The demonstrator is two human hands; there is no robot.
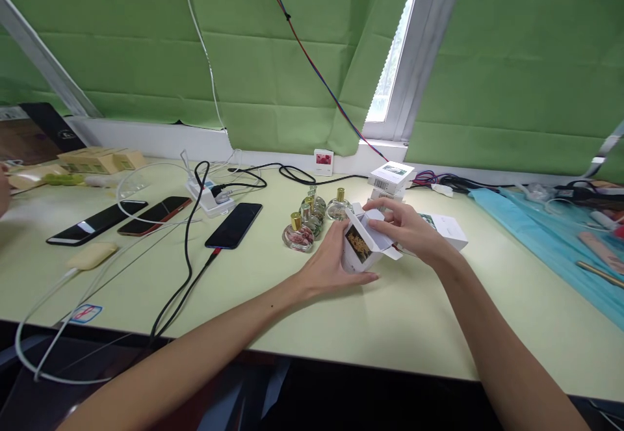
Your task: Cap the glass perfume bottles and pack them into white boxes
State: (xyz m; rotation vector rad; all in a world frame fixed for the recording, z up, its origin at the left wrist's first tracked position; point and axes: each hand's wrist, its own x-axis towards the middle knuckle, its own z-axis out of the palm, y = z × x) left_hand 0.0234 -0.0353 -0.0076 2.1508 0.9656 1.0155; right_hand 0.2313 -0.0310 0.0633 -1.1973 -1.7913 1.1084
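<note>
A small white box [359, 246] with a dark picture on its side is tilted, its top flaps standing open. My left hand [331, 259] is wrapped round its left side and underside. At the box's opening, my right hand [402, 226] has its fingers bent against a white flap or insert; whether they pinch it is hard to see. Just left of the box stand several glass bottles [298, 237] with gold caps, one of them [340, 207] apart behind my hands. White boxes [391, 174] are stacked behind my right hand, and another [446, 231] lies to its right.
Phones [234, 225] and a power strip [209, 197] with cables lie on the table's left part. A small white box [324, 162] stands by the wall. Blue plastic sheeting [546, 236] covers the right side. Part of another person's hand [4, 190] shows at the left edge.
</note>
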